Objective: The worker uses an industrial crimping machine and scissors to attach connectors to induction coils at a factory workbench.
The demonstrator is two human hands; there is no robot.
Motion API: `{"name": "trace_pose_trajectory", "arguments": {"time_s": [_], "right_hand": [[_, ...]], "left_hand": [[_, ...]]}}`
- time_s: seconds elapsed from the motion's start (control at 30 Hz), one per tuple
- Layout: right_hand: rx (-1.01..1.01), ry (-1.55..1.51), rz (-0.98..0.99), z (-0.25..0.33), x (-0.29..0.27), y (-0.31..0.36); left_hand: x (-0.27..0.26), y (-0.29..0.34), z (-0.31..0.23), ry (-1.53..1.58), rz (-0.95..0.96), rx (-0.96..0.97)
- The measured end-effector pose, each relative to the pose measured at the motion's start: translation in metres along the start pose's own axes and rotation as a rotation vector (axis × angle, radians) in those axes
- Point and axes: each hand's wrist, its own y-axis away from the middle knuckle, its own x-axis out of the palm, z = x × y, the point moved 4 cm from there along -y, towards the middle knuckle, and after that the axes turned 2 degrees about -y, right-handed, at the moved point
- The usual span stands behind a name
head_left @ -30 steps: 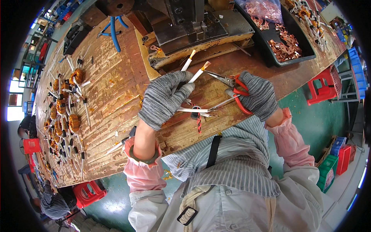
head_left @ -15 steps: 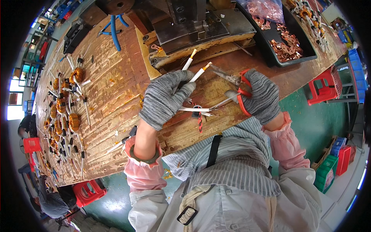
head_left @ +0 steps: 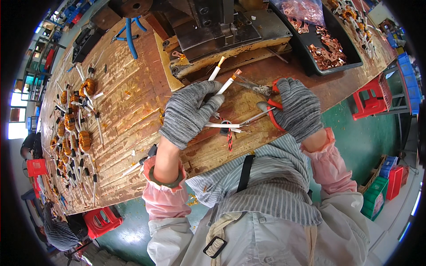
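My left hand [head_left: 188, 113], in a grey striped knit glove, is closed around white insulated wires. Two wires stick up past the fingers; the longer white wire [head_left: 226, 85] and the shorter one [head_left: 216, 71] both end in bare copper. Below them, another white wire [head_left: 222, 125] points right, beside a short red-and-black twisted lead [head_left: 230, 141]. A sliver of orange winding shows under this hand. My right hand [head_left: 299, 106], also gloved, grips red-handled scissors [head_left: 261, 90], their metal end close to the longer wire's copper tip. A thin metallic strip [head_left: 255, 118] runs below the scissors.
A dark metal press [head_left: 213, 40] stands ahead. A black tray [head_left: 328, 71] of copper terminals is at far right. Blue-handled pliers [head_left: 132, 42] lie far left. Several copper-wound ring coils [head_left: 84, 139] cover the table's left; a red stool [head_left: 370, 99] stands beyond the right edge.
The scissors' metal end and my right fingers have shifted slightly, and the handles look a little closer together. My left hand holds the wires in nearly the same place.
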Motion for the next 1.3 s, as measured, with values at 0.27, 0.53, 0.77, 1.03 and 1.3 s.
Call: {"name": "trace_pose_trajectory", "arguments": {"time_s": [0.27, 0.53, 0.77, 1.03, 1.3], "right_hand": [[0.059, 0.005, 0.049, 0.000, 0.012, 0.003], [0.095, 0.003, 0.119, 0.001, 0.017, 0.005], [0.077, 0.016, 0.055, 0.002, 0.011, 0.004], [0.073, 0.000, 0.027, -0.004, 0.004, 0.009], [0.031, 0.006, -0.022, -0.001, 0.009, 0.007]], "left_hand": [[-0.001, 0.001, -0.004, -0.043, 0.008, -0.007], [0.003, 0.001, 0.001, -0.105, -0.036, 0.110], [0.003, 0.001, 0.001, -0.002, 0.011, -0.020], [0.002, 0.002, 0.000, 0.000, 0.026, -0.016], [0.002, 0.001, -0.002, -0.044, 0.014, -0.025]]}}
